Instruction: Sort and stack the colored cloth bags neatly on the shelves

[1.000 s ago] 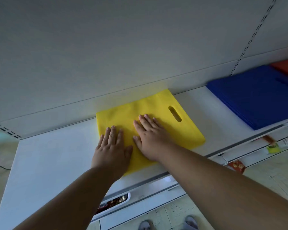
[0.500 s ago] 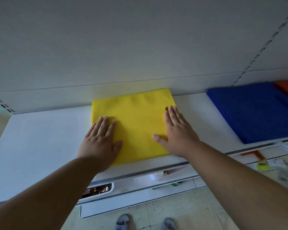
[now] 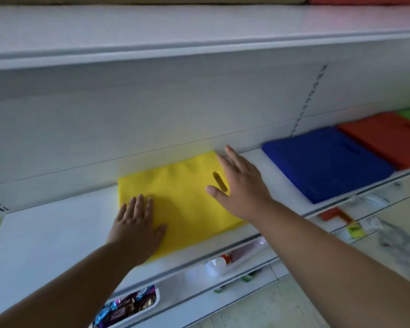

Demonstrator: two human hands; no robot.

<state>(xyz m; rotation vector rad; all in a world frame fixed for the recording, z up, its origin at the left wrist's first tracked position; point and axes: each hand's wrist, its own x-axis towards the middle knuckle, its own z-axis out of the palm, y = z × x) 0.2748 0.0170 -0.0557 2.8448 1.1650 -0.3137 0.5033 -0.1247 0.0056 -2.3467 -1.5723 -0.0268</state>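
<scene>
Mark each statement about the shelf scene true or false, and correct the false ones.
1. Both hands lie flat on the yellow bag. True: left hand, right hand.
2. The blue bags lie left of the yellow bag. False: they lie to its right.
3. The yellow bag's handle slot is near the right hand. True.
4. The orange bags sit between yellow and blue. False: they lie beyond the blue ones, further right.
</scene>
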